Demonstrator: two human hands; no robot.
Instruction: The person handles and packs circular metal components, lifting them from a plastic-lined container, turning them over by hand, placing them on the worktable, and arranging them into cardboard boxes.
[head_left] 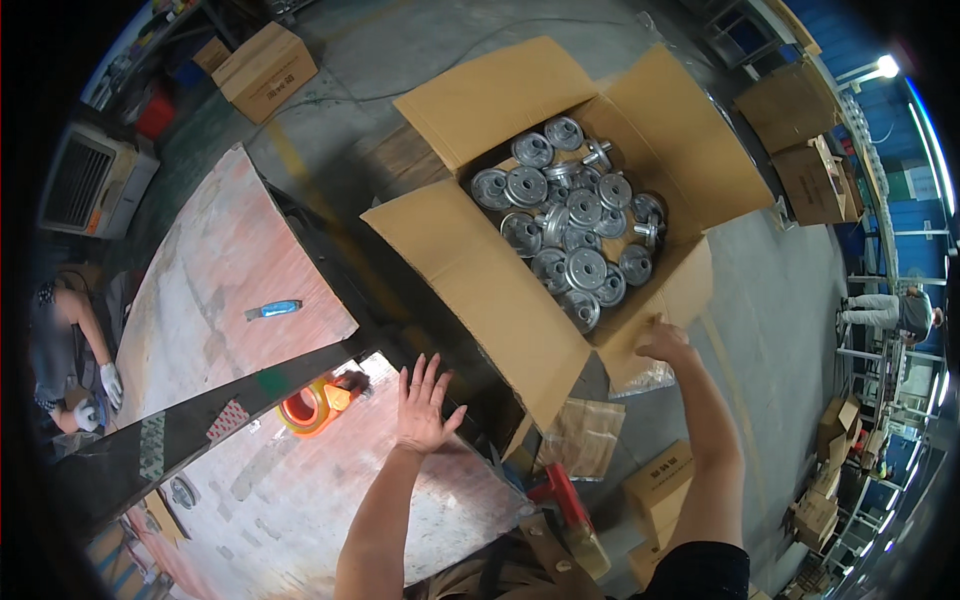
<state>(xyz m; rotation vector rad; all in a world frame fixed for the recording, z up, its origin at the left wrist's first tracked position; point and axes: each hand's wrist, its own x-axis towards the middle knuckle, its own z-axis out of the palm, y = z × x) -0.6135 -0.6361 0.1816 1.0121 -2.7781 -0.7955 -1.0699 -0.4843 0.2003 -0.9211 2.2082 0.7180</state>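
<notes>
Four carton flaps (675,290); left hand (424,412) splayed, empty; right hand (668,343) at one, grip unclear

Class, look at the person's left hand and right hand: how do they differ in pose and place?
The left hand is spread wide, while the right hand is partly curled. The left hand appears over the edge of the worn tabletop; the right hand is at an open carton flap. Both are bare.
</notes>
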